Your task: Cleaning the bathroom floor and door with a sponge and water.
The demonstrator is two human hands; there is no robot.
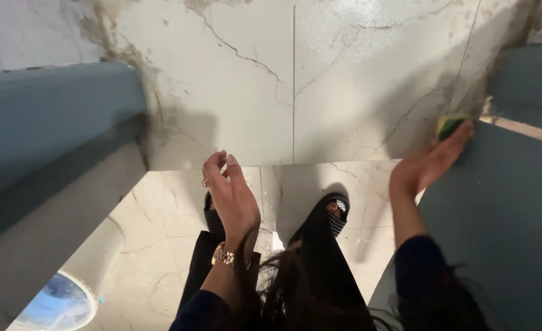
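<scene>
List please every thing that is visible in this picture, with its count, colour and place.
sponge: one, yellow and green, upper right, under the right fingertips
panel: one, grey-blue, right side
ledge: one, grey-blue, left side
marble step: one, white with dark veins, top centre
floor: white marble, below
round tub: one, white, bottom left
sandals: two, black, centre
wristwatch: one, gold, left wrist
left hand: open, centre
right hand: pressing the sponge

Left hand (233,195) loosely curled, empty; right hand (429,164) outstretched, fingers extended.
</scene>
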